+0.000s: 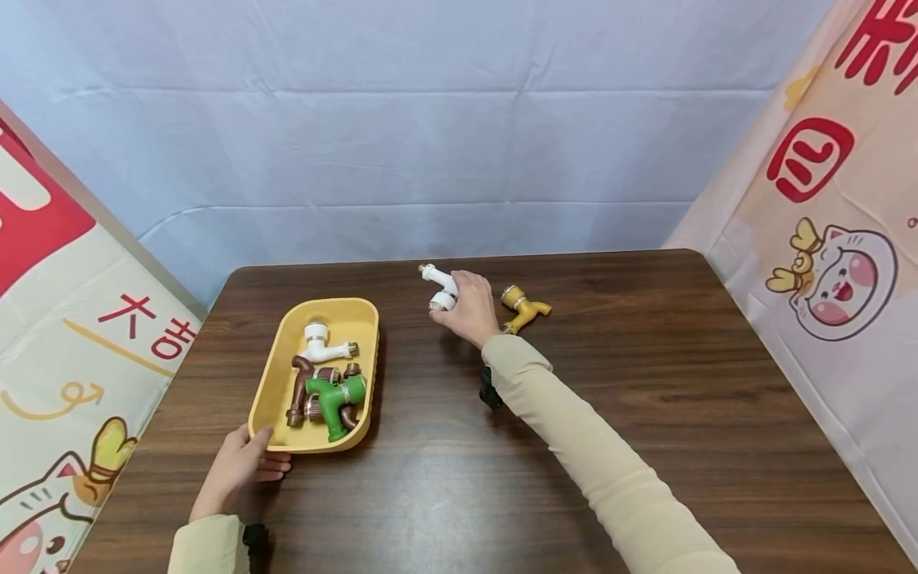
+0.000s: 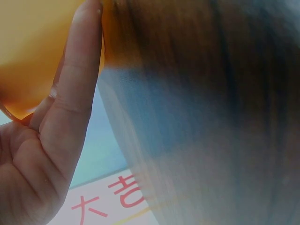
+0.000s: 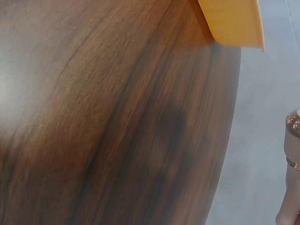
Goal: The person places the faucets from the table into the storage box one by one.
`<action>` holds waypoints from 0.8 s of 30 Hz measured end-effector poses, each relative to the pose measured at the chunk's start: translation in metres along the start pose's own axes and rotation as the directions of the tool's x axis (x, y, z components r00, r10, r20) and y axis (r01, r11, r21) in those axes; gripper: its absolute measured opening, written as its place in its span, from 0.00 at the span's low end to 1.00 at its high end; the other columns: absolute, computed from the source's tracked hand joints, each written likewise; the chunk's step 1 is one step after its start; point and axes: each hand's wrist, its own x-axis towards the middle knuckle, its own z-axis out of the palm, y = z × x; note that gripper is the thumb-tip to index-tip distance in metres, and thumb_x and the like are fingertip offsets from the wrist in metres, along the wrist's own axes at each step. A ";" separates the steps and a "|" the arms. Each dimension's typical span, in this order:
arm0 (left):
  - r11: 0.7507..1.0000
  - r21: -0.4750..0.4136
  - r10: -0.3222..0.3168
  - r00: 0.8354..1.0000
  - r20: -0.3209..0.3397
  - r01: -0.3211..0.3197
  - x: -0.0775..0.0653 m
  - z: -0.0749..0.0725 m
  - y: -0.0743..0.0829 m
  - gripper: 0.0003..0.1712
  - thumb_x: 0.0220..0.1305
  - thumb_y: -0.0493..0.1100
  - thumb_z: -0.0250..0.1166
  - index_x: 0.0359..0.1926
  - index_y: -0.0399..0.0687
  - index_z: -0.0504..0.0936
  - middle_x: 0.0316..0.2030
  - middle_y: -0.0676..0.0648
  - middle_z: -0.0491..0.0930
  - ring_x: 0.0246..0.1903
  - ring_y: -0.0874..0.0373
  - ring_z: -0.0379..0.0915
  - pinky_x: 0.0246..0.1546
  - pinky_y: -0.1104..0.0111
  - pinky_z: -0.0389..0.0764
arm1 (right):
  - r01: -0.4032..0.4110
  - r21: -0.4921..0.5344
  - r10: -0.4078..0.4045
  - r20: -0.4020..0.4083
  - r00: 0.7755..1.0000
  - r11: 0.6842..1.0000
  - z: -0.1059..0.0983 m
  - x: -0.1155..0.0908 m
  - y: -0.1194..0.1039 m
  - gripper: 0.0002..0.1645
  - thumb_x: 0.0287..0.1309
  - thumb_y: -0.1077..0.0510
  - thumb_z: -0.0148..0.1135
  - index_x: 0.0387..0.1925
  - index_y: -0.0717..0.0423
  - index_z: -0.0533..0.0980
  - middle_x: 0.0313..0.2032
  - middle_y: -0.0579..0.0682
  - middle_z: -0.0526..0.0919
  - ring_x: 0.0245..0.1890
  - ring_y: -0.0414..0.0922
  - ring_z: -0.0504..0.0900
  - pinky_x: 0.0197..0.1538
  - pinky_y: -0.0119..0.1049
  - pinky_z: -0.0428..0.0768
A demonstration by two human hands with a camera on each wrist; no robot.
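My right hand (image 1: 471,309) grips a white plastic tap (image 1: 442,288) near the table's back edge; part of this tap (image 3: 292,145) shows at the right border of the right wrist view. Just right of that hand lies a yellow tap (image 1: 526,308). My left hand (image 1: 240,465) holds the near left corner of a yellow tray (image 1: 267,399), thumb at the rim and fingers outside; the left wrist view shows a finger (image 2: 75,70) along its wall. Inside the tray are a white tap (image 1: 323,348), a green tap (image 1: 334,402) and brown taps (image 1: 301,391), partly overlapping.
The tray stands on the left part of a dark wood-grain table (image 1: 645,383). A pale cloth (image 1: 445,159) hangs behind the table's back edge. Printed banners (image 1: 810,263) flank it on both sides.
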 end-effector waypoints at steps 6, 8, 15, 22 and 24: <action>1.000 0.001 -0.003 1.000 0.000 0.003 0.001 0.000 0.001 0.24 0.72 0.40 0.37 0.57 0.21 0.50 0.27 0.36 0.80 0.26 0.48 0.80 0.30 0.57 0.81 | 0.007 -0.012 -0.008 -0.011 1.000 1.000 0.004 0.005 -0.006 0.38 0.40 0.54 0.72 0.52 0.69 0.70 0.48 0.60 0.75 0.49 0.54 0.72 0.59 0.44 0.62; 1.000 0.000 -0.004 1.000 0.001 0.004 0.001 0.000 0.001 0.24 0.72 0.40 0.37 0.57 0.21 0.50 0.27 0.36 0.80 0.26 0.48 0.80 0.29 0.57 0.81 | 0.009 -0.012 -0.009 -0.007 1.000 1.000 0.005 0.007 -0.009 0.38 0.40 0.54 0.72 0.52 0.69 0.70 0.48 0.60 0.75 0.49 0.54 0.71 0.60 0.44 0.61; 1.000 0.000 -0.006 1.000 -0.001 0.006 0.001 0.001 0.002 0.23 0.72 0.40 0.36 0.56 0.21 0.51 0.27 0.35 0.79 0.25 0.48 0.80 0.29 0.58 0.81 | 0.017 -0.032 -0.017 0.014 1.000 0.999 0.008 0.010 -0.020 0.39 0.41 0.53 0.71 0.53 0.69 0.69 0.51 0.60 0.74 0.53 0.53 0.69 0.61 0.42 0.59; 1.000 0.001 -0.014 1.000 -0.010 0.014 0.001 0.001 0.002 0.23 0.72 0.40 0.37 0.56 0.21 0.51 0.27 0.36 0.80 0.26 0.48 0.80 0.29 0.58 0.81 | 0.044 -0.038 -0.043 0.019 0.999 0.998 0.011 0.013 -0.034 0.38 0.41 0.53 0.70 0.53 0.69 0.70 0.50 0.60 0.75 0.52 0.53 0.70 0.61 0.42 0.59; 1.000 0.000 -0.018 1.000 -0.012 0.018 0.001 0.002 0.002 0.23 0.71 0.39 0.37 0.56 0.22 0.51 0.27 0.36 0.80 0.26 0.49 0.80 0.29 0.58 0.81 | 0.048 -0.042 -0.047 0.025 0.999 0.998 0.012 0.014 -0.037 0.38 0.41 0.52 0.70 0.53 0.68 0.70 0.51 0.59 0.75 0.53 0.53 0.70 0.62 0.41 0.59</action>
